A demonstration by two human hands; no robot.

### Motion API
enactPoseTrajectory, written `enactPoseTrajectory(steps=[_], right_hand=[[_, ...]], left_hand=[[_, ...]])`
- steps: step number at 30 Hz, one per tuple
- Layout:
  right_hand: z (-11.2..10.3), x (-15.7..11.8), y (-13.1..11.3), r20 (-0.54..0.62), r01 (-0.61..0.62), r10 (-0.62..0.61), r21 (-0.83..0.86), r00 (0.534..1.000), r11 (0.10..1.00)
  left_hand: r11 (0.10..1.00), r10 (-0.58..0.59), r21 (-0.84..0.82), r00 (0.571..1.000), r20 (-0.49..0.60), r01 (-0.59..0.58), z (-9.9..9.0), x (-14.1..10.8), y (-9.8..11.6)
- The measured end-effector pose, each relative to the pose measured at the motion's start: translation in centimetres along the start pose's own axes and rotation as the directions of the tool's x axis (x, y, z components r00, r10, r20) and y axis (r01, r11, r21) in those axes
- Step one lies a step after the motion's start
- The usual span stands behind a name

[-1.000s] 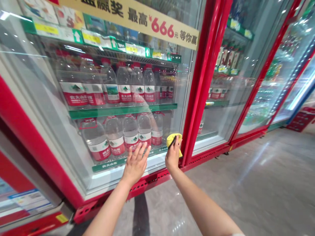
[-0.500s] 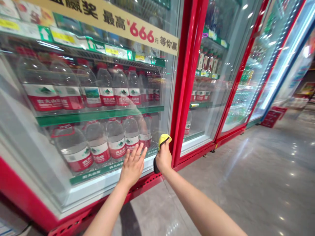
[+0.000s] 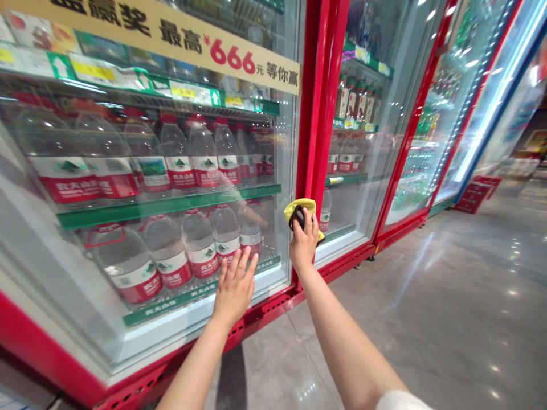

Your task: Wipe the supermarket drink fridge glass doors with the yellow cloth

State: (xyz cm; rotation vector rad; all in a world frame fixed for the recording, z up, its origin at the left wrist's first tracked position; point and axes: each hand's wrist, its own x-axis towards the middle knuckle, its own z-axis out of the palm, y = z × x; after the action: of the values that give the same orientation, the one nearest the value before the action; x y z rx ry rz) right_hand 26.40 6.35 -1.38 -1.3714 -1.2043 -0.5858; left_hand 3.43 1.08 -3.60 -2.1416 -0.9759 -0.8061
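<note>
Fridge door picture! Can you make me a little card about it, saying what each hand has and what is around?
left hand: open, fingers spread, at the glass door
right hand: holding a yellow cloth and a small black object
behind the glass: big water bottles with red labels
beside the hands: red door frame
above: yellow sign showing 666
below: shiny grey floor
</note>
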Motion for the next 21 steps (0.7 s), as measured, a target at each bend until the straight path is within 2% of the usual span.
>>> enactPoseTrajectory(steps=[5, 7, 8, 10, 12, 14, 16, 18, 21], right_hand=[[2.0, -12.0, -0.2, -0.046, -0.13, 0.131, 0.025, 0.99, 0.991], [2.5, -15.5, -0.3, -0.07, -0.15, 0.151, 0.018, 0.986, 0.989], [2.7, -16.3, -0.5, -0.084, -0.16, 0.162, 0.024, 0.983, 0.987], [3.1, -15.5, -1.0, -0.104, -0.177, 0.181, 0.051, 0.978, 0.983], [3.2, -12.3, -1.8, -0.084, -0.191, 0.198, 0.086, 0.977, 0.978], [3.2, -8.3, -2.7, -0.003, -0.236, 0.238, 0.128, 0.971, 0.963], [3.1, -5.6, -3.5, 0.058, -0.263, 0.257, 0.143, 0.965, 0.954], [3.2, -5.7, -4.0, 0.114, -0.261, 0.245, 0.155, 0.963, 0.953], [3.7, -10.5, -4.2, 0.17, -0.313, 0.284, 0.178, 0.944, 0.933]], left_hand=[[0.999, 0.039, -0.013, 0.999, 0.014, -0.039, -0.1, -1.2, -0.7], [0.998, 0.06, -0.019, 0.998, 0.013, -0.06, -0.2, -1.5, -1.0], [0.998, 0.066, -0.02, 0.998, 0.013, -0.066, -0.2, -1.6, -1.2], [0.998, 0.068, -0.019, 0.998, 0.02, -0.067, -0.3, -1.8, -1.4], [0.998, 0.06, -0.017, 0.997, 0.039, -0.059, -0.3, -1.8, -1.5], [0.999, 0.053, -0.017, 0.997, 0.064, -0.052, -0.3, -1.9, -1.5], [0.999, 0.049, -0.016, 0.996, 0.08, -0.048, -0.3, -1.9, -1.5], [0.998, 0.055, -0.015, 0.995, 0.088, -0.054, -0.3, -1.9, -1.5], [0.997, 0.075, -0.006, 0.993, 0.091, -0.075, -0.3, -2.1, -1.6]])
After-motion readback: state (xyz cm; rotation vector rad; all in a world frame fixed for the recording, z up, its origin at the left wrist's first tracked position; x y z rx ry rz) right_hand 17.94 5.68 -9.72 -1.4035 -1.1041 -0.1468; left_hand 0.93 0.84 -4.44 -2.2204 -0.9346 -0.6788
